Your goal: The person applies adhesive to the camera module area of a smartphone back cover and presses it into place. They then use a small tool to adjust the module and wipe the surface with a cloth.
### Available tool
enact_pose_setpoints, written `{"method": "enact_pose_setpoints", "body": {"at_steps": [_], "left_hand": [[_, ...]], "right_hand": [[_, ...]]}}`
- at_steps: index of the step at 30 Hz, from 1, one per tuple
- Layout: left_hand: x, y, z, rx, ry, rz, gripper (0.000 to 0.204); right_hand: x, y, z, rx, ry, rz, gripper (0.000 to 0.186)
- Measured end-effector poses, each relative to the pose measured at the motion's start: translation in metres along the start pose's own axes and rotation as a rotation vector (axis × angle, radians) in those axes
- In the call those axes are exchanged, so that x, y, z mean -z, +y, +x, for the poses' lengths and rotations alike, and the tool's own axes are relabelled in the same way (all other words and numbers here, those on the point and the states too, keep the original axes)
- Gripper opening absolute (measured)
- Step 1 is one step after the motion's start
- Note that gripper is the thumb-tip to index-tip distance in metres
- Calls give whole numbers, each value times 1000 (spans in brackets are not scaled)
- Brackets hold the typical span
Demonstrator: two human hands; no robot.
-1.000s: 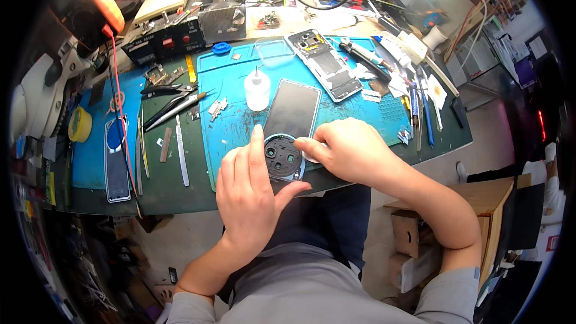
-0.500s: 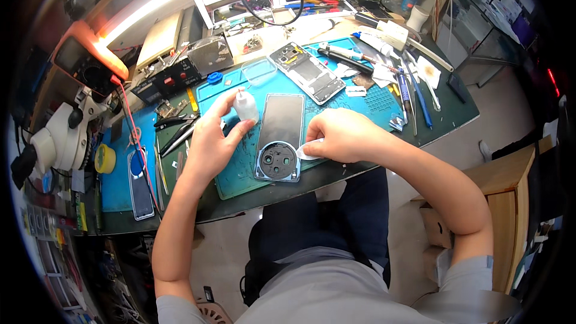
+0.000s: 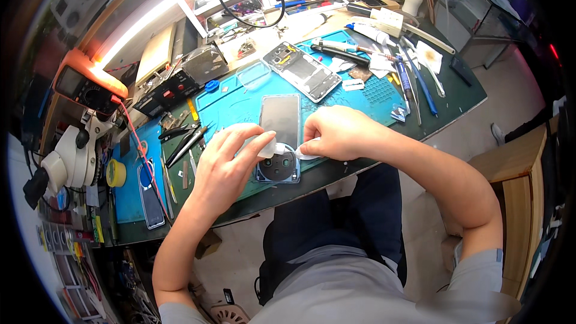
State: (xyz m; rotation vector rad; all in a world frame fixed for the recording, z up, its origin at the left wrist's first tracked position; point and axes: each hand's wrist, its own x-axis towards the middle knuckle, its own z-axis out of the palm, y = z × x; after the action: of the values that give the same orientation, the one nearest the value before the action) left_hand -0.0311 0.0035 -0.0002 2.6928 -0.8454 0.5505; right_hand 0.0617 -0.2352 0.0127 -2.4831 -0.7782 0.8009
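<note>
My left hand [image 3: 223, 165] grips a small translucent white dropper bottle [image 3: 267, 147], tipped on its side so its nozzle points right. The nozzle meets or nearly meets a white wipe [image 3: 306, 150] pinched in my right hand [image 3: 341, 134]. Beneath both hands lies a dark phone back panel [image 3: 281, 113] with a big round camera surround [image 3: 276, 171] at its near end. The bottle and my left fingers cover part of that round surround. Farther back on the blue mat [image 3: 234, 111], an opened phone [image 3: 302, 72] shows its inner parts.
A yellow-and-black multimeter [image 3: 90, 87] in an orange case and a white microscope [image 3: 75, 150] stand on the left. Pliers [image 3: 180, 138] and another phone panel [image 3: 151, 198] lie nearby. At right are a blue pry tool [image 3: 425, 93], several pens and a white tube [image 3: 372, 34].
My left hand has moved right and nearer, turning the bottle from upright to sideways against the wipe. My right hand stays almost in place. The whole view has shifted slightly.
</note>
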Motion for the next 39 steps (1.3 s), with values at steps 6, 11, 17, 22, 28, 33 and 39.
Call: {"method": "enact_pose_setpoints", "body": {"at_steps": [6,11,17,22,28,33,39], "left_hand": [[2,1,4,-39,-12,60,53],[4,3,6,-56,-28,109,54],[3,2,5,-33,0,75,54],[-7,-5,4,262,179,-380,52],[-32,-51,-5,559,177,-618,57],[-30,-26,-8,542,337,-430,69],[-13,26,-32,289,-35,-200,84]], "right_hand": [[1,1,-1,14,-2,10,36],[-2,4,0,35,26,21,36],[-2,3,-1,26,29,25,36],[-2,4,-1,40,50,22,36],[4,-6,-2,25,23,-22,36],[5,-9,-1,10,33,-36,36],[6,-12,2,22,-11,-84,33]]}}
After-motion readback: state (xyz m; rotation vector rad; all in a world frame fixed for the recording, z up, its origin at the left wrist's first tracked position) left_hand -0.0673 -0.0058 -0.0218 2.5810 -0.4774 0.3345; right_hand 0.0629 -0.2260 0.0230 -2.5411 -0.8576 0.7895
